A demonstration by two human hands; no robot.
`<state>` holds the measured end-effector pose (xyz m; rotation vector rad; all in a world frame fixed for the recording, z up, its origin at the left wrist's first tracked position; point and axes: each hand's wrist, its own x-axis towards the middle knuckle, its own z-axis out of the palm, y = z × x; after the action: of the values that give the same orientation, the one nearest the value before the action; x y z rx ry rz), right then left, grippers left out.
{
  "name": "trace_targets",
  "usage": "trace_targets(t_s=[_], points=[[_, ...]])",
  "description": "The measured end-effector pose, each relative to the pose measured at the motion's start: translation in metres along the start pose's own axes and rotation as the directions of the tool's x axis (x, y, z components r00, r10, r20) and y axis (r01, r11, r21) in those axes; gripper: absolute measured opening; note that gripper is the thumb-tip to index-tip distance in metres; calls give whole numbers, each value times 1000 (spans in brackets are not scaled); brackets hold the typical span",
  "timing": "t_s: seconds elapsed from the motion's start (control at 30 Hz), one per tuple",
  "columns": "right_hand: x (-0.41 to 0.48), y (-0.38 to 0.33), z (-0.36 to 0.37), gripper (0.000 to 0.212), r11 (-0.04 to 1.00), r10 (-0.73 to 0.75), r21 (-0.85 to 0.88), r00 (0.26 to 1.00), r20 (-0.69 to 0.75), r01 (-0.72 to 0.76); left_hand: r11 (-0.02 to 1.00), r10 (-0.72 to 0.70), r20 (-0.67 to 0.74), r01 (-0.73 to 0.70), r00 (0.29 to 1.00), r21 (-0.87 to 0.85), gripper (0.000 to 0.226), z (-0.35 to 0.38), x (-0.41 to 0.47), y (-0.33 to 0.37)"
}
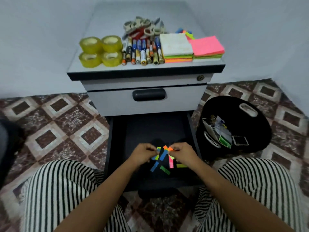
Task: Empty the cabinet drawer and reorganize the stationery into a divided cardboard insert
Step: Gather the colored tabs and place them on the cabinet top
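left hand [144, 153] has its fingers curled, pinching a green tab; right hand [182, 153] pinches an orange one. both are low over the loose coloured tabs [163, 158] scattered near the front of the open drawer [150, 129]. tape rolls [101, 51], batteries [142, 51], scissors [142, 26] and note pads [177, 47] sit on the cabinet top [108, 22]. a black bin [217, 104] stands just right of the drawer.

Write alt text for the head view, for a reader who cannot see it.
Seen from above, the left hand and right hand pinch coloured sticky flags over the open drawer of a small cabinet. On the cabinet top sit tape rolls, batteries, scissors and sticky note pads; a black bin stands beside the drawer.
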<state>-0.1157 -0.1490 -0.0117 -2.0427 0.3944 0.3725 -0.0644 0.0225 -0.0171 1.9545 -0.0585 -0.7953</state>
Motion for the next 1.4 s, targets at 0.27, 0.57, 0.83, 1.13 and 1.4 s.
trace_targets(t_s=[0.27, 0.57, 0.83, 1.13, 1.4], points=[[-26, -55, -33, 5, 986, -76, 141, 993, -86, 88, 986, 148, -47, -151, 988, -65, 16, -14, -31, 65], [-47, -128, -82, 5, 937, -188, 263, 967, -171, 229, 945, 325, -94, -328, 941, -15, 16, -37, -57, 149], [-38, -202, -149, 10, 915, -240, 239, 913, -329, 326, 898, 425, -191, -438, 885, -30, 14, -63, -54, 248], [1, -248, -205, 21, 943, -171, 169, 854, -491, 286, 849, 524, -290, -461, 801, 258, 10, -84, -13, 322], [65, -272, -226, 20, 970, -223, -45, 794, -566, 240, 809, 575, -333, -460, 747, 365, 6, -105, 41, 360]])
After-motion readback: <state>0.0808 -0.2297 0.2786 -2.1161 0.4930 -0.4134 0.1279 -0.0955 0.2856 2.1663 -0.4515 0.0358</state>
